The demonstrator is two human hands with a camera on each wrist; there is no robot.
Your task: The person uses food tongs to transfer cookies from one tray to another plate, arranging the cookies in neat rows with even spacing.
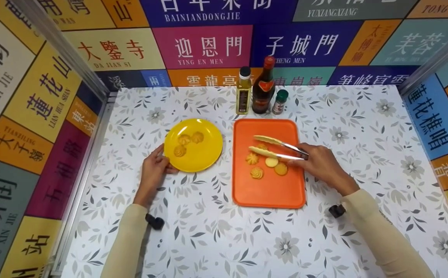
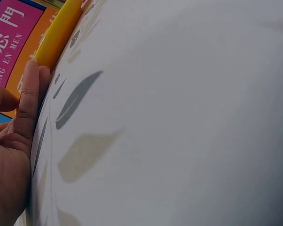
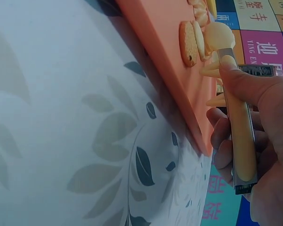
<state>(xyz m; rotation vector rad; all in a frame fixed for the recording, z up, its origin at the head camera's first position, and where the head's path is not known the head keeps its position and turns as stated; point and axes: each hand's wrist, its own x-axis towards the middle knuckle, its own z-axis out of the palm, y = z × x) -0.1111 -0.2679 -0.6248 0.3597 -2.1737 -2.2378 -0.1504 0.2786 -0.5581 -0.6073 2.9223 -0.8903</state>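
A yellow plate with three cookies lies left of an orange tray that carries several cookies. My left hand rests on the table with its fingertips against the plate's near-left rim. My right hand grips metal tongs with cream tips; the tongs are spread apart over the tray's cookies, and nothing shows between the tips. In the right wrist view the tongs run along my fingers beside the tray's edge.
An oil bottle, a dark sauce bottle and a small spice jar stand behind the tray. Colourful sign-covered walls close in the floral table on the left, back and right.
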